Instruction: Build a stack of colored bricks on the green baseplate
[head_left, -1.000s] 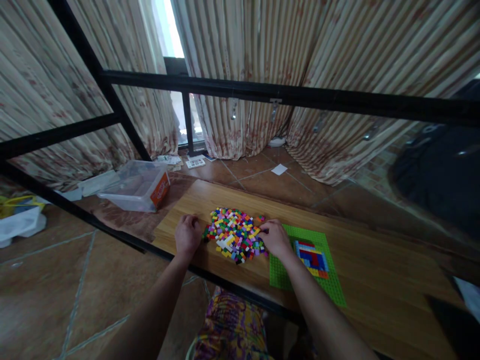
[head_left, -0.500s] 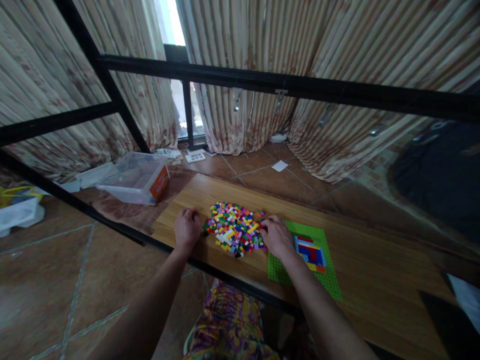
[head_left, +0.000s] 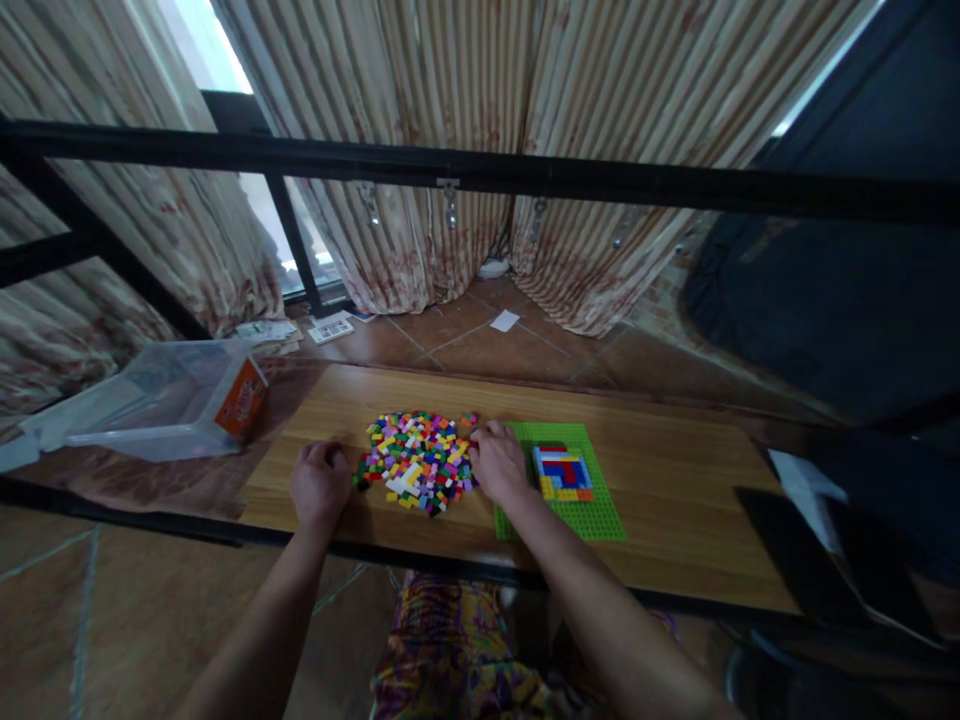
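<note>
A heap of small toy building bricks (head_left: 420, 460) in many colours lies on the wooden tabletop. My left hand (head_left: 321, 485) rests on the wood at the left of this heap, fingers curled in, and I see nothing in it. At the heap's right edge, my right hand (head_left: 499, 462) has its fingertips bent together among the outer bricks; whatever they hold is hidden. Under and beyond the right wrist lies a green studded baseplate (head_left: 600, 510). On it stands a low brick build (head_left: 562, 474) in red, blue, white, yellow and orange.
A clear plastic box (head_left: 165, 440) with an orange label stands left of the table. A black rail (head_left: 480, 170) crosses beyond the table, in front of striped curtains (head_left: 420, 100). Papers and a dark flat object (head_left: 787, 550) lie at the right end.
The view has swung to the right, so everything appears further left. Both hands stay at about the same places beside the heap; the build on the baseplate looks the same.
</note>
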